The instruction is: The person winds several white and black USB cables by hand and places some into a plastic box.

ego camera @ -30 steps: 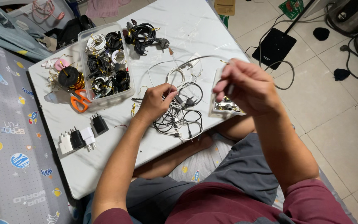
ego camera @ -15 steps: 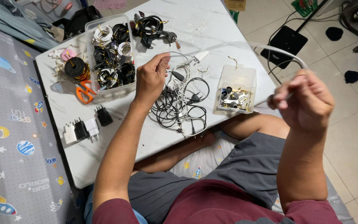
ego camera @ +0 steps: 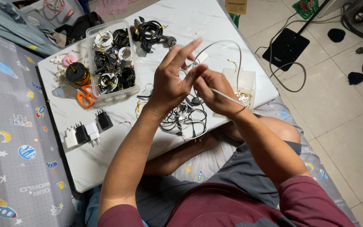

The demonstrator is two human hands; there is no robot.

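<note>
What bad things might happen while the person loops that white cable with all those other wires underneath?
The thin white cable arcs between the left hand and right hand, right above the tangled pile of black and white cables; a dangling end might snag there. The loop also passes near the small clear plastic box, so a tug could tip it.

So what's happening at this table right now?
A seated person holds a white cable between both hands above a white table. The left hand and right hand meet, the cable looping above them. Below lies a tangled cable pile; a clear bin holds coiled cables, with chargers beside.
</note>
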